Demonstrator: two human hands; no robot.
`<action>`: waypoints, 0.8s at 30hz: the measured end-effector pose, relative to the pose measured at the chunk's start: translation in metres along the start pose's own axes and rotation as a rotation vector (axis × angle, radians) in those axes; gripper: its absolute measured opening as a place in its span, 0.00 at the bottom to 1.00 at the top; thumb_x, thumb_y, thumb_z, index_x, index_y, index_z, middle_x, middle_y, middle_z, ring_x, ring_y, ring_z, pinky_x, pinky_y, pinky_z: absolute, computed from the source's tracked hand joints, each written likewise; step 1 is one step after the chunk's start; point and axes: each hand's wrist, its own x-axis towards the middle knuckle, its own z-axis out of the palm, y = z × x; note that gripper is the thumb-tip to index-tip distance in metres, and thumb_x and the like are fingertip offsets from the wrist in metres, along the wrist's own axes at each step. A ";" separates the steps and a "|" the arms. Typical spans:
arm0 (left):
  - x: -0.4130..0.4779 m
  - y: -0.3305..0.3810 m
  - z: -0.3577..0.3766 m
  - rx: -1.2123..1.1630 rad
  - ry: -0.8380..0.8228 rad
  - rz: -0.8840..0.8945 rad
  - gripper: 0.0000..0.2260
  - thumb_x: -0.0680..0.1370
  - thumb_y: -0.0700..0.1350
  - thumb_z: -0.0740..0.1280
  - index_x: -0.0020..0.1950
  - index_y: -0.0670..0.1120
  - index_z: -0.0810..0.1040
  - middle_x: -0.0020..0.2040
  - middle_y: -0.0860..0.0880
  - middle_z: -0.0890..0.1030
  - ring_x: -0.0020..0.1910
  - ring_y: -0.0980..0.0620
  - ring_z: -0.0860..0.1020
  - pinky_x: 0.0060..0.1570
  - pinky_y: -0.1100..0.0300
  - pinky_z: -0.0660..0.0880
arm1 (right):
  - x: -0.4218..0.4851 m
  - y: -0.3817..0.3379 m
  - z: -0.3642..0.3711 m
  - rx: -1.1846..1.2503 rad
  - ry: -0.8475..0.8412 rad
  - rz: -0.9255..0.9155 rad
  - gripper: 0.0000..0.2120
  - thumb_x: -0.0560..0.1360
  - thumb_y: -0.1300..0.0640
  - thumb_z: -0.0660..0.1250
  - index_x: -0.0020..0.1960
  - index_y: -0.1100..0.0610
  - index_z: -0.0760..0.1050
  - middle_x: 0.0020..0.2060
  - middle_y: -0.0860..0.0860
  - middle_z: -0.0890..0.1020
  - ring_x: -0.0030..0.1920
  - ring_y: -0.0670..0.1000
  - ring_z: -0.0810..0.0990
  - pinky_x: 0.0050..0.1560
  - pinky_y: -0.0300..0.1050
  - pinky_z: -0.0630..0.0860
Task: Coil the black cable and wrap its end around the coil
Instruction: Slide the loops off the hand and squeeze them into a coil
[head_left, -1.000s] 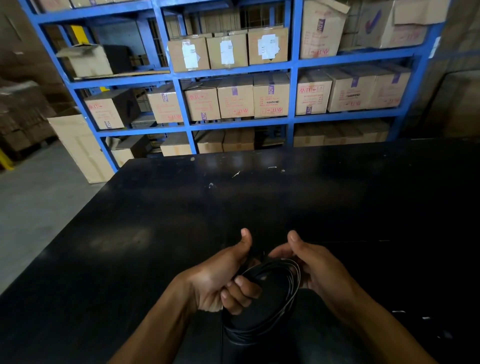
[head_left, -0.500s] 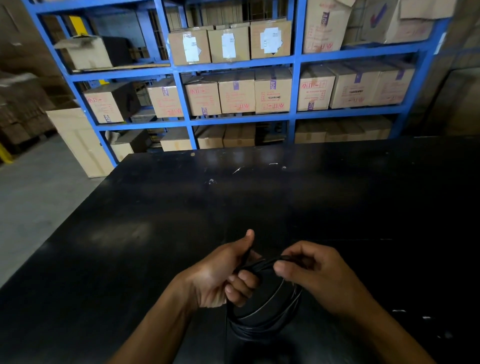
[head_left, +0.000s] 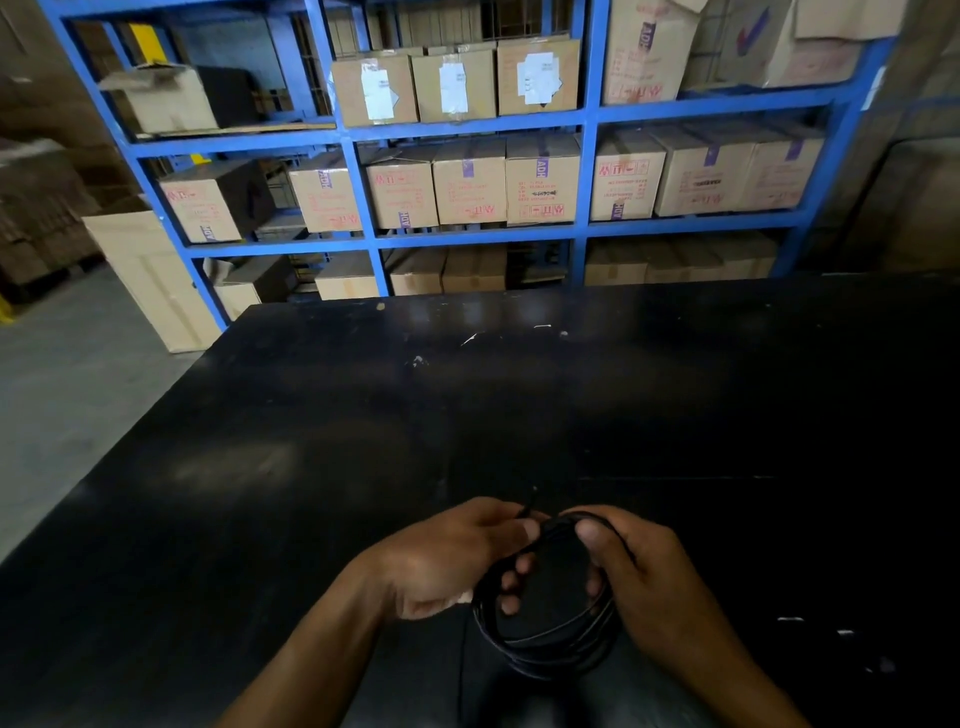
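**Q:** Where is the work?
**A:** The black cable (head_left: 566, 652) is at the near edge of the table (head_left: 363, 415), centre, held between both hands. It is gathered into a coil (head_left: 498, 623) of several loops. I cannot tell if it touches the tabletop.

**Q:** Grip?
**A:** The left hand (head_left: 452, 556) grips the coil's left side, fingers curled through the loops and thumb pressed on top. The right hand (head_left: 660, 582) grips the right side, thumb above and fingers curled inside. A short free end (head_left: 529, 506) pokes up just above the left thumb.

**Q:** Which step?
**A:** My judgement is that coiling is done or nearly so, and the wrap is not yet begun. No turn around the bundle is visible, though black on black reads poorly.

**Q:** What does the next move need?
**A:** One hand must clamp the loops so they cannot spring apart. The other takes the end, passes it through the centre and around the strands, and pulls it snug.

**Q:** Surroundings?
**A:** Blue shelving (head_left: 589, 171) with cardboard boxes (head_left: 467, 179) stands on the far side.
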 end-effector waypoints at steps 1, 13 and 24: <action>0.000 0.001 0.004 0.104 0.042 0.008 0.13 0.84 0.42 0.57 0.63 0.36 0.72 0.35 0.51 0.71 0.31 0.56 0.69 0.31 0.64 0.73 | -0.001 0.001 0.002 -0.015 0.021 -0.010 0.09 0.79 0.59 0.61 0.50 0.51 0.80 0.29 0.55 0.80 0.29 0.47 0.79 0.35 0.47 0.76; -0.009 0.020 0.014 0.767 0.047 -0.137 0.13 0.82 0.48 0.55 0.52 0.48 0.78 0.44 0.45 0.74 0.35 0.51 0.73 0.39 0.55 0.71 | -0.006 0.000 0.001 -0.238 -0.079 -0.144 0.16 0.79 0.57 0.63 0.64 0.42 0.74 0.48 0.45 0.78 0.38 0.42 0.79 0.40 0.32 0.76; 0.003 0.006 0.017 0.548 0.101 0.028 0.10 0.83 0.43 0.58 0.49 0.46 0.79 0.33 0.57 0.76 0.28 0.61 0.71 0.31 0.66 0.71 | -0.004 0.009 0.006 0.320 0.190 0.052 0.06 0.72 0.65 0.71 0.39 0.58 0.84 0.29 0.51 0.84 0.26 0.46 0.80 0.27 0.36 0.76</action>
